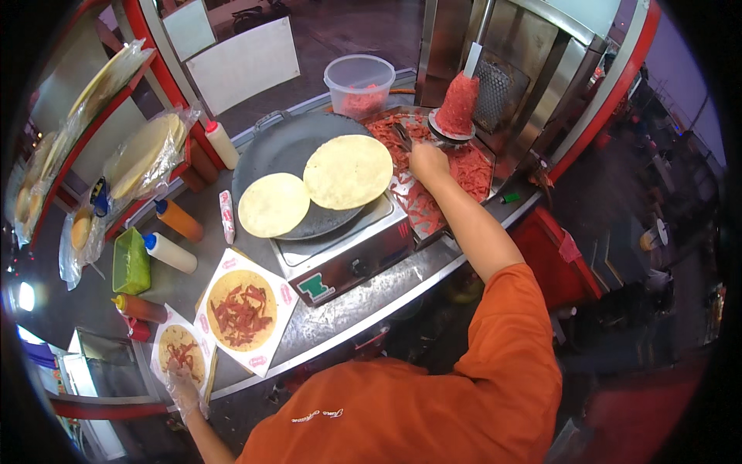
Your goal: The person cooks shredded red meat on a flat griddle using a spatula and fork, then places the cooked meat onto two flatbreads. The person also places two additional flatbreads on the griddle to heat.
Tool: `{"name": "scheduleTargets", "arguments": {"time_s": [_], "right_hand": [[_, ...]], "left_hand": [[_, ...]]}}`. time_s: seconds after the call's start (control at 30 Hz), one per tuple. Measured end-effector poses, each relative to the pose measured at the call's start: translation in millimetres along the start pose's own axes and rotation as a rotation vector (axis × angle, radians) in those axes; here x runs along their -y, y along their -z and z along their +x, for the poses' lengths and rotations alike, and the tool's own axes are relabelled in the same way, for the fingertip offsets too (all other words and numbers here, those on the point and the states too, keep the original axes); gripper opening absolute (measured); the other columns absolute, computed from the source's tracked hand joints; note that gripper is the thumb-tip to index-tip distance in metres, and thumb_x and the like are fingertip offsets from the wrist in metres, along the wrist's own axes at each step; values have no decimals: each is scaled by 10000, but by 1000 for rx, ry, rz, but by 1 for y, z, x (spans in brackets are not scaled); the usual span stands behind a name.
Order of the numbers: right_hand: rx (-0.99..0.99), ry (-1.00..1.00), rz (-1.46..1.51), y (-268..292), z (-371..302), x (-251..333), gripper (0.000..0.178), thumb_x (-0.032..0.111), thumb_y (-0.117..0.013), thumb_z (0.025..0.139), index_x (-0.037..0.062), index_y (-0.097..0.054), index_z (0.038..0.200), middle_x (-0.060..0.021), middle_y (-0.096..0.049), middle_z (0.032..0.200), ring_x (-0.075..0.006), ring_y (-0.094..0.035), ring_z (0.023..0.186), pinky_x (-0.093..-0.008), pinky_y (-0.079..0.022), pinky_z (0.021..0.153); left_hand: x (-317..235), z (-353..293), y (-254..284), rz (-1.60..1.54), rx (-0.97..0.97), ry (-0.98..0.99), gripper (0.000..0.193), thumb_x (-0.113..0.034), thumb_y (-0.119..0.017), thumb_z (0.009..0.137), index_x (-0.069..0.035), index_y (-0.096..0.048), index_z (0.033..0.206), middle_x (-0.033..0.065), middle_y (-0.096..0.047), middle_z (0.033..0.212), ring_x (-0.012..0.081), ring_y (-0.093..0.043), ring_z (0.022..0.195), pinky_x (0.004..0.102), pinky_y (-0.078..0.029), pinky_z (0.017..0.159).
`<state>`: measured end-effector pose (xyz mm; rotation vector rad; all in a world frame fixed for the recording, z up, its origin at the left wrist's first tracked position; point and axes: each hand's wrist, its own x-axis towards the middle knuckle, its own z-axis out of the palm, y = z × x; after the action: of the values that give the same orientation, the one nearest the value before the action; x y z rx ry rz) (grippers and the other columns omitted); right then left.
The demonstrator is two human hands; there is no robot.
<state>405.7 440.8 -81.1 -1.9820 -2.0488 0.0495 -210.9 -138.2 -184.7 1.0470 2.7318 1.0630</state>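
My right hand [429,164] is closed around metal tongs [403,138], whose tips reach into shredded reddish meat [468,172] on a metal tray. Just beyond stands a cone of red meat [456,107] on an upright spit. At the front left, my left hand [184,393] wears a clear glove. Its fingers lie stretched at the near edge of a small flatbread [171,340] on white paper, topped with meat strips. Beside it a larger flatbread [264,288] bears a bigger heap of meat. Two plain flatbreads [348,172] lie on a round black griddle [278,147].
Behind the griddle is a clear plastic tub [358,77] holding some red meat. Sauce bottles [171,254] and a green basket [131,261] stand on the left. Bagged flatbreads [147,158] sit on shelves there. A metal counter edge [332,332] runs along my front.
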Motion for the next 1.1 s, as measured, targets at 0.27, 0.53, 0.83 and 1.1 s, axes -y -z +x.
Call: {"name": "scheduleTargets", "arguments": {"time_s": [0.27,0.53,0.83,1.1], "right_hand": [[-144,161,46,44,-11,-12,372,338,-601,1028,2,-745,1094,-298,-736,962,-505,-719,935,-596,-554,810],[88,339,878,92,-58,88,372,231,-640,1082,14,-696,1379,-73,-744,986,-90,-654,828,-268,-509,687],[790,596,850,-63,-364,383,348,203,-718,1038,11,-722,1328,-106,-792,962,-109,-712,829,-297,-561,726],[435,719,671,-97,-457,413,323,193,-657,1059,-9,-690,1309,-185,-746,1054,-272,-718,886,-389,-568,809]], "left_hand": [[-124,-99,18,201,385,-148,410,-401,-648,1043,-107,-698,1324,168,-725,1275,393,-659,1192,497,-492,1049],[-89,-115,24,9,703,-187,382,-416,-617,1065,-86,-750,1204,164,-753,1142,381,-695,1083,480,-542,939],[-8,-73,47,-233,427,-211,339,-361,-632,1052,-56,-760,1123,190,-752,1057,393,-716,988,475,-559,863],[37,-31,39,-252,426,-298,281,-300,-670,1041,-38,-732,1121,191,-744,1072,397,-707,1012,471,-569,863]]}}
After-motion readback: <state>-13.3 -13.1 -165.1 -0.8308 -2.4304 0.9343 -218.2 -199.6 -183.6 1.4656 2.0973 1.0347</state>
